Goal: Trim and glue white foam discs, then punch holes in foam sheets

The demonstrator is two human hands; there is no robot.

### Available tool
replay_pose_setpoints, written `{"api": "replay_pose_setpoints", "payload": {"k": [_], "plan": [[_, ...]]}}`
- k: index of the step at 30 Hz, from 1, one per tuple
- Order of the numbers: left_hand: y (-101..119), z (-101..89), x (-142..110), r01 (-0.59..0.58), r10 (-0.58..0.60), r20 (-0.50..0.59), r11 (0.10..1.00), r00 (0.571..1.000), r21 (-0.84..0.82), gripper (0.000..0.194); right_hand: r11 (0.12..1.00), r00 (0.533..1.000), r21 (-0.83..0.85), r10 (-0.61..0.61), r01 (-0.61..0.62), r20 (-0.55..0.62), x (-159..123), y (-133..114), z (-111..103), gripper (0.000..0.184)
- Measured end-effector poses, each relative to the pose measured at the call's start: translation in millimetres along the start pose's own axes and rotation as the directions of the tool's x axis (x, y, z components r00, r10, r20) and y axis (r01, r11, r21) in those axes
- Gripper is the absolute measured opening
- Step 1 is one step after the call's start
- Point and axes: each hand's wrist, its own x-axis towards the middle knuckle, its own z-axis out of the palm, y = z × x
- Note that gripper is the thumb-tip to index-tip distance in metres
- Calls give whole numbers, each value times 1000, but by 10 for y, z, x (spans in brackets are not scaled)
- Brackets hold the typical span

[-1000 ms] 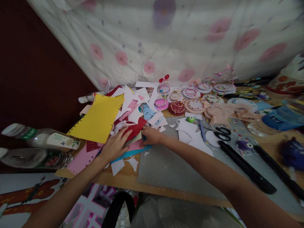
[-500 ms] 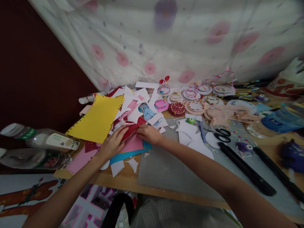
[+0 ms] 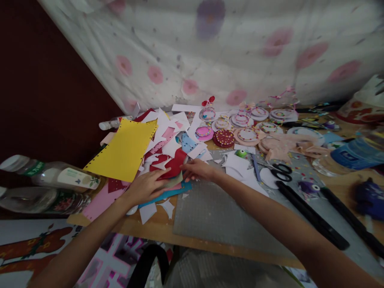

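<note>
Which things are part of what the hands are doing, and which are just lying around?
Seem part of it:
red sheet, by the fingers of the left hand and right hand
perhaps the blue sheet lower in the pile

Seem just lying around:
black-handled scissors
yellow sheet
clear plastic bottle

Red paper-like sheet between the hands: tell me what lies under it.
Peeking out from under the red paper-like sheet: a pale greenish sheet, a pink sheet and a bright blue sheet. The rest beneath is covered, partly by the left hand.
</note>
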Motion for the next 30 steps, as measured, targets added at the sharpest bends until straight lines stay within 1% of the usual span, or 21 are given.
{"api": "replay_pose_setpoints", "payload": {"k": [2, 5, 9, 12, 14, 16, 18, 19, 20, 22, 23, 24, 25, 27, 30], "plan": [[17, 11, 33, 52, -52, -7, 998, 999, 39, 31, 997, 996, 33, 62, -64, 71, -6, 18, 48, 31], [14, 58, 72, 131, -127, -40, 981, 991, 146, 34, 990, 983, 73, 110, -122, 144, -19, 37, 107, 27], [-32, 155, 65, 162, -142, -96, 950, 985, 265, 35, 975, 981, 170, 120, -146, 155, -59, 16, 97, 26], [-72, 185, 26, 174, -145, -120, 944, 982, 281, 37, 953, 986, 270, 104, -136, 130, -94, -25, 53, 24], [-83, 155, 6, 161, -136, -112, 951, 984, 264, 34, 932, 992, 344, 83, -111, 97, -105, -56, 35, 21], [-66, 88, 1, 161, -141, -108, 964, 984, 211, 29, 905, 998, 421, 50, -63, 40, -99, -85, 36, 14], [-11, 11, 11, 179, -168, -90, 976, 982, 122, 28, 874, 999, 485, 12, 5, -31, -84, -105, 54, 7], [30, -21, 21, 190, -184, -71, 978, 980, 88, 34, 861, 998, 508, -6, 37, -63, -76, -109, 68, 5], [75, -45, 33, 195, -193, -44, 978, 980, 69, 45, 850, 996, 524, -21, 64, -87, -69, -110, 82, 3], [167, -63, 60, 192, -194, 12, 978, 981, 84, 66, 836, 993, 542, -37, 90, -108, -63, -102, 104, 2], [204, -62, 72, 193, -197, 31, 976, 980, 104, 68, 832, 993, 547, -42, 97, -112, -63, -94, 109, 3], [229, -58, 83, 203, -209, 40, 972, 977, 117, 64, 829, 992, 550, -46, 102, -115, -66, -85, 108, 4], [240, -56, 90, 217, -223, 42, 969, 974, 117, 55, 828, 992, 550, -51, 108, -117, -70, -74, 101, 6], [220, -66, 93, 229, -233, 45, 970, 971, 77, 39, 832, 990, 541, -67, 125, -125, -81, -53, 65, 10], [125, -120, 73, 181, -181, 35, 983, 983, -4, 31, 845, 981, 508, -97, 170, -167, -100, -17, -21, 13]]}}
